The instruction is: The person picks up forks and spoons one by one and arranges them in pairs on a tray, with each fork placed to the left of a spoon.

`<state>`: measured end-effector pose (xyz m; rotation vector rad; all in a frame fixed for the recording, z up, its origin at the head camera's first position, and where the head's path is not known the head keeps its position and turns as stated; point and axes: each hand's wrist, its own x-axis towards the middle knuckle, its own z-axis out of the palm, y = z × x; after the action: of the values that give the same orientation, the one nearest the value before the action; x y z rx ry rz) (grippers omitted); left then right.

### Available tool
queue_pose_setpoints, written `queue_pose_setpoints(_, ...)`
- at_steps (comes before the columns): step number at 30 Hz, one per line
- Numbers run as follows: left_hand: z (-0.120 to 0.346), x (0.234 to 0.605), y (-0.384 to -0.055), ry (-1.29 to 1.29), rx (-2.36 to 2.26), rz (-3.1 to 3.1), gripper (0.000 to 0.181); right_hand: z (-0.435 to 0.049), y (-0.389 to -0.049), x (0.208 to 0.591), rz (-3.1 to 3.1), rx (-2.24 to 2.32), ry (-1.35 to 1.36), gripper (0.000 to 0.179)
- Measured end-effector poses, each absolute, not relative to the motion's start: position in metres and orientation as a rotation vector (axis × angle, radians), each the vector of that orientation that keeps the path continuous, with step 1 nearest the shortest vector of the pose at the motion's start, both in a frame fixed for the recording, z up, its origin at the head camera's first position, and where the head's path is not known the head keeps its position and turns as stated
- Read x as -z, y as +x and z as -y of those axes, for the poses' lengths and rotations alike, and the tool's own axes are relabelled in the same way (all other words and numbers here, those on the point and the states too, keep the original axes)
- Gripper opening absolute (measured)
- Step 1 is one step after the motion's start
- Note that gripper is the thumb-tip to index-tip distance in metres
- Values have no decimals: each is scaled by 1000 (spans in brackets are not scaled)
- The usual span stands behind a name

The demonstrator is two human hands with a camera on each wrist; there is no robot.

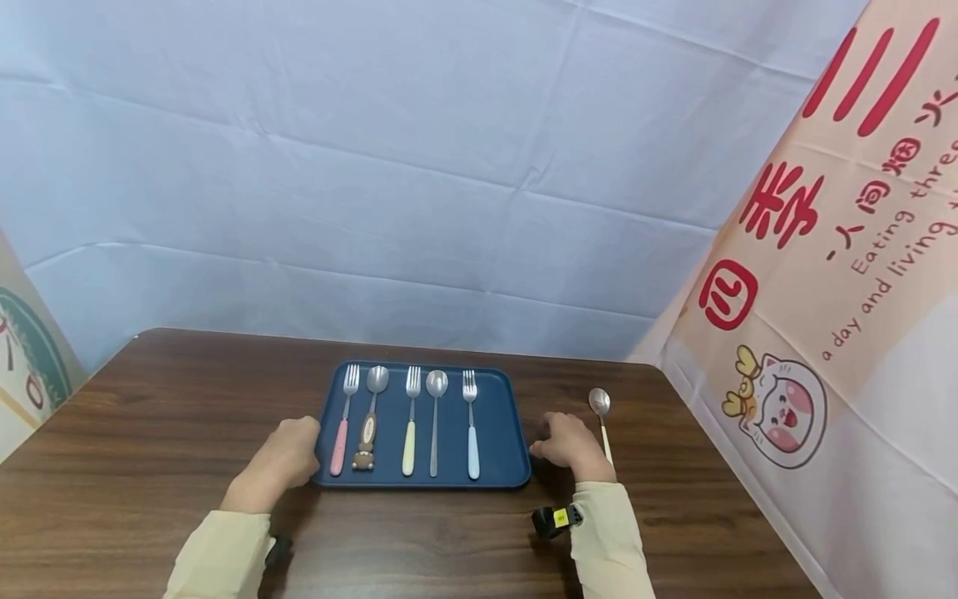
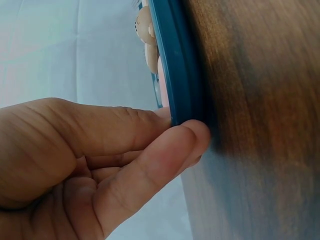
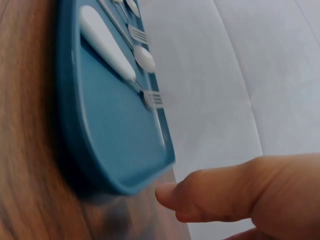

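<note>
A dark blue tray [image 1: 500, 428] lies on the table. My left hand [image 1: 288, 453] pinches its left rim between thumb and fingers; in the left wrist view the fingertips [image 2: 187, 137] curl under the edge. My right hand [image 1: 569, 441] is just off the tray's right side, thumb [image 3: 172, 196] apart from the rim, holding nothing. On the tray, left to right, lie a pink-handled fork [image 1: 339, 449], a spoon with a brown bear handle [image 1: 367, 431], a yellow-handled fork [image 1: 408, 449], an all-metal spoon [image 1: 434, 428] and a pale blue-handled fork [image 1: 473, 453].
A spoon with a cream handle [image 1: 599, 403] lies on the wooden table [image 1: 195, 383] beyond the right hand, partly hidden by it. Behind the table hangs a pale cloth [image 1: 374, 191]; a printed banner [image 1: 793, 249] hangs at the right.
</note>
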<state>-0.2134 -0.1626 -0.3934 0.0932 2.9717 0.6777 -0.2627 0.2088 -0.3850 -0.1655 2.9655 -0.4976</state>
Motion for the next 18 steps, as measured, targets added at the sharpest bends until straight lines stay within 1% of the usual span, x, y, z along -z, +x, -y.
queue_pose_setpoints(3, 163, 395, -213, 99, -686, -2974, 19, -216, -263, 384, -2964, 492, -161, 39)
queue_pose_setpoints(10, 163, 395, -212, 85, -716, -2963, 20, -230, -262, 383, -2969, 499, -136, 45)
queue_pose_setpoints(18, 162, 393, -211, 68, -716, -2961, 19, -247, -259, 387, -3004, 456, -93, 35)
